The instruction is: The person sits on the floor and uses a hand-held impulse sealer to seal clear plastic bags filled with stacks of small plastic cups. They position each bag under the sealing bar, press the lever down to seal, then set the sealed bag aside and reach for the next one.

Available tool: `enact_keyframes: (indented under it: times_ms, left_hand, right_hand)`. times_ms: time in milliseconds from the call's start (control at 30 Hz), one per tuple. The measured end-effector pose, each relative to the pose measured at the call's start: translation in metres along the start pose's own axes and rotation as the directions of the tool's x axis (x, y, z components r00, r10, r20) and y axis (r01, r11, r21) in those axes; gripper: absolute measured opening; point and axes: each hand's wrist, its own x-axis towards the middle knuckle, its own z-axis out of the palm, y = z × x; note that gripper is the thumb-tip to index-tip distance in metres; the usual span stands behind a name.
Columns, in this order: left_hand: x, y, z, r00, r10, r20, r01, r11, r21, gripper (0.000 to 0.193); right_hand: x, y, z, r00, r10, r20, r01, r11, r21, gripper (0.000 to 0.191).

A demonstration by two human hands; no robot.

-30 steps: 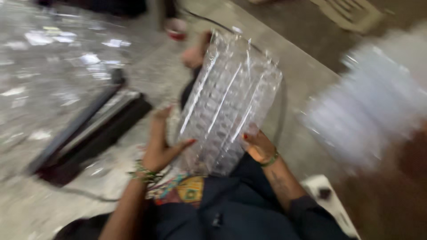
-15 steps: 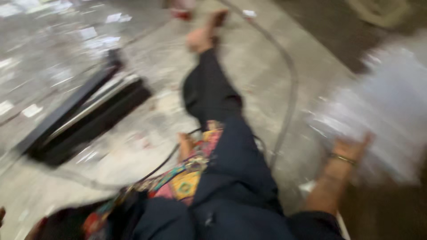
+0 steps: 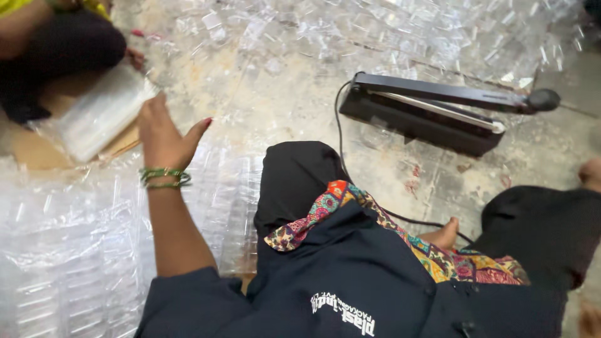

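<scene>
Nearest the camera: dark jacket (image 3: 350,294) with pale printed lettering, lower edge cut off by the frame; beneath it, patterned multicolour cloth (image 3: 325,209) over black trouser legs (image 3: 300,175), one knee raised at centre, the other at far right. Bare foot (image 3: 446,233) partly tucked between the legs, toes hidden.

Left of the body: left forearm bare from a dark sleeve, green bangles (image 3: 164,177) at the wrist. Left hand (image 3: 164,134) raised, seen from the back, fingers extended and loosely spread, thumb out to the right, gripping nothing; palm side hidden, so contact with anything underneath impossible to judge. Below and around the arm: stacks of clear plastic trays (image 3: 69,250), wrapped in transparent film, outlines hard to separate, cut off at the left and bottom edges. Right hand out of view.

Just beyond the fingertips: flat bundle of clear plastic (image 3: 103,112) lying on brown cardboard (image 3: 28,147), near but apart from the hand.

Middle distance, right: black bar-type heat sealer (image 3: 438,112) on the stained floor, arm lifted, black cord (image 3: 341,150) running toward the legs and disappearing behind them.

Farthest: scattered clear plastic pieces (image 3: 388,31) across the floor, individually indistinct. Top left corner: another person (image 3: 56,44), seated, mostly cut off, dark trousers and a yellow garment.
</scene>
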Motion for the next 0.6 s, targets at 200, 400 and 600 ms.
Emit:
enact_keyframes:
  times_ms: [200,400,600]
  left_hand:
    - [0.030,0.045,0.104,0.831,-0.352,0.430,0.225,0.921,0.319,0.147]
    - [0.012,0.048,0.175,0.919,-0.392,-0.051,0.347,0.739,0.578,0.034]
    - [-0.012,0.017,0.121,0.938,-0.137,-0.319,0.245,0.912,0.328,0.023]
  right_hand:
    - [0.044,-0.007,0.139,0.943,-0.056,0.328,0.066,0.998,-0.020,0.020]
    - [0.031,0.001,0.187,0.870,-0.090,0.485,0.142,0.987,-0.071,0.020]
    - [0.022,0.019,0.161,0.942,-0.053,0.331,0.002,0.988,0.153,0.015]
